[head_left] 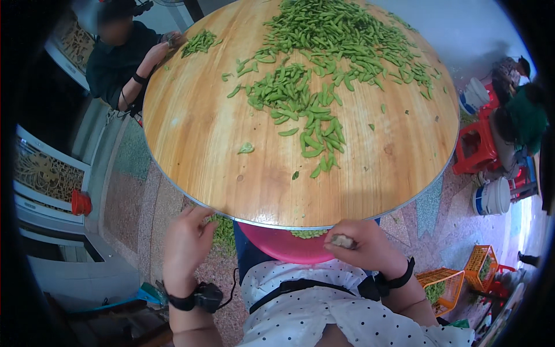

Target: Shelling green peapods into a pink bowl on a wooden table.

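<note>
My left hand [189, 246] is just below the near left edge of the round wooden table [219, 156], its thumb and fingers apart with nothing seen between them. My right hand [367, 246] is closed at the near edge, over the right rim of a pink basin [283, 250]. A greyish-white patch shows at its thumb; whether it is a covering or something held, I cannot make out. Light green shelled beans [309, 233] show in the basin on my lap, partly hidden by the tabletop. A loose group of green bean pods [312, 124] lies mid-table.
A large heap of pods [341, 32] covers the far side. At the far left a person [124, 63] has hands by a small pod pile [199, 43]. To the right stand red stools [477, 144], white buckets [491, 196] and orange crates [442, 289]. Green husks [224, 237] litter the floor.
</note>
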A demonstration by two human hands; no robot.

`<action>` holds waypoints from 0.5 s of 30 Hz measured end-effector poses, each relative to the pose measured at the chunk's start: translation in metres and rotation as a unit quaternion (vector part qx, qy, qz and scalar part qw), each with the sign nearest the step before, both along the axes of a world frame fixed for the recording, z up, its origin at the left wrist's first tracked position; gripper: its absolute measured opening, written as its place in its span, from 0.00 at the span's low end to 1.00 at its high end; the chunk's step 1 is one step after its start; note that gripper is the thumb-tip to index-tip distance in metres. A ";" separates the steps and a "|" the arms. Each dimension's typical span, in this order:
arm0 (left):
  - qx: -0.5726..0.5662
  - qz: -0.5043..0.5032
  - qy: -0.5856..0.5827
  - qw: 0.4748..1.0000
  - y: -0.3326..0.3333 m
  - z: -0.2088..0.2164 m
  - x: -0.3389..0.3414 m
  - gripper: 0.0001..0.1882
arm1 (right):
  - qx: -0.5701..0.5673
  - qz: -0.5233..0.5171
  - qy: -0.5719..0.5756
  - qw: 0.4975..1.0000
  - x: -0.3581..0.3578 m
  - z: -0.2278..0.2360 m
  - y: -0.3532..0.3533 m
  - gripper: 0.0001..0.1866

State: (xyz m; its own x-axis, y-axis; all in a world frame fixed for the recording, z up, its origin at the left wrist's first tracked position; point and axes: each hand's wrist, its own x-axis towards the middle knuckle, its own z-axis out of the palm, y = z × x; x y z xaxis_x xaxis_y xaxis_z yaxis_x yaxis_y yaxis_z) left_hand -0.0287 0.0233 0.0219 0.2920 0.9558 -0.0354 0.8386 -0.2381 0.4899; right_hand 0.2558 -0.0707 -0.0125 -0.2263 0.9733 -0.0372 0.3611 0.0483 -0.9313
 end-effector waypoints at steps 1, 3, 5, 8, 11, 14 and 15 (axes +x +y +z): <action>0.038 -0.037 -0.095 0.994 0.010 -0.002 0.028 0.09 | 0.005 -0.025 0.004 1.000 0.006 0.002 0.001 0.07; 0.083 -0.196 -0.150 0.966 0.022 0.007 0.079 0.07 | 0.008 -0.052 0.008 0.999 0.012 0.006 0.002 0.07; 0.110 -0.286 -0.118 0.945 0.041 -0.010 0.121 0.08 | 0.008 -0.073 0.001 0.997 0.017 0.006 0.005 0.07; 0.123 -0.320 -0.024 0.939 0.062 -0.033 0.155 0.07 | 0.015 -0.084 -0.007 0.996 0.024 0.006 0.004 0.06; 0.095 -0.333 -0.024 0.938 0.071 -0.047 0.158 0.07 | 0.017 -0.103 0.019 0.994 0.033 0.006 0.004 0.08; 0.120 -0.309 -0.121 0.936 0.072 -0.055 0.161 0.07 | -0.001 -0.141 0.070 0.988 0.037 0.003 0.008 0.08; 0.078 -0.278 -0.159 0.944 0.071 -0.055 0.160 0.06 | -0.017 -0.156 0.086 0.984 0.039 0.004 0.015 0.08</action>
State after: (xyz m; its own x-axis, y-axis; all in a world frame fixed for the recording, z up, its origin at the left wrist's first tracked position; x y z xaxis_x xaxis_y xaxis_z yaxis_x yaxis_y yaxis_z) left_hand 0.1310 0.0946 -0.0329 0.7221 0.6383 0.2669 0.3793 -0.6879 0.6188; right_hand 0.2947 -0.0559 -0.0086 0.0785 0.9952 -0.0579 0.1905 -0.0720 -0.9790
